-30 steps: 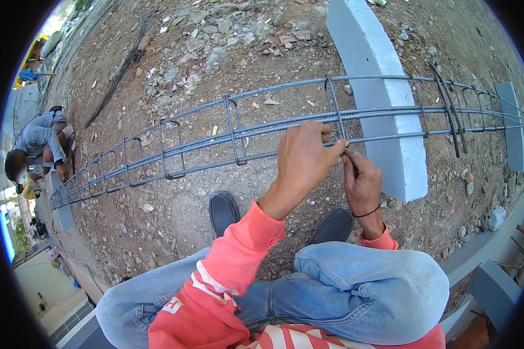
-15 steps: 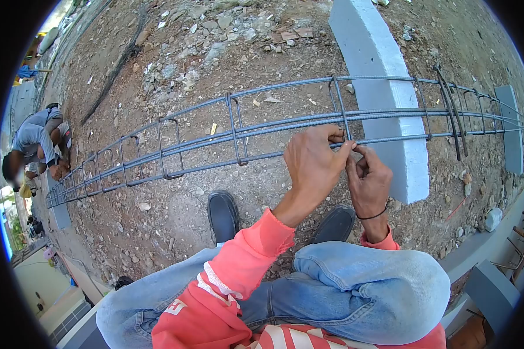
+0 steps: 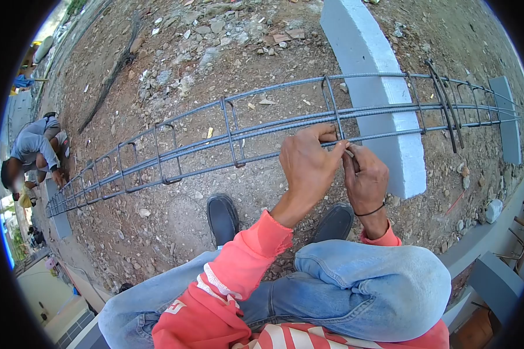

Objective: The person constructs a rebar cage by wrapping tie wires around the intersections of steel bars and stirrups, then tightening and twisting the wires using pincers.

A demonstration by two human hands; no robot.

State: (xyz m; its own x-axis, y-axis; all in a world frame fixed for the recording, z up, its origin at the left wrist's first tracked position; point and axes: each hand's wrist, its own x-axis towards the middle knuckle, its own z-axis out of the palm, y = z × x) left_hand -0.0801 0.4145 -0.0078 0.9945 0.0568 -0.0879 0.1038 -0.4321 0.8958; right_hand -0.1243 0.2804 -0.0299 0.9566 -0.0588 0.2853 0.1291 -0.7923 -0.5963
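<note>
A long rebar cage (image 3: 262, 127) of ridged steel bars and rectangular stirrups stretches across the view in front of me. My left hand (image 3: 310, 161) is closed at its near lower bar, where a stirrup (image 3: 332, 100) meets it; the thumb and index finger are by that corner. Close beside it, my right hand (image 3: 367, 179) pinches its fingers together just below the same joint. Whatever lies between those right fingertips is too small or hidden to make out. A pale blue-grey foam-like block (image 3: 384, 104) runs under the cage just right of my hands.
Two dark loose rods (image 3: 446, 107) hang across the cage at the right. Further blocks (image 3: 506, 119) support its ends. A crouching person (image 3: 38, 145) is at the far left end. Rubble (image 3: 209, 35) covers the ground behind; my shoes (image 3: 223, 216) stand in front.
The view has shifted slightly, so the cage and blocks sit a little further left. Both hands stay at the same joint with only small finger movement.
</note>
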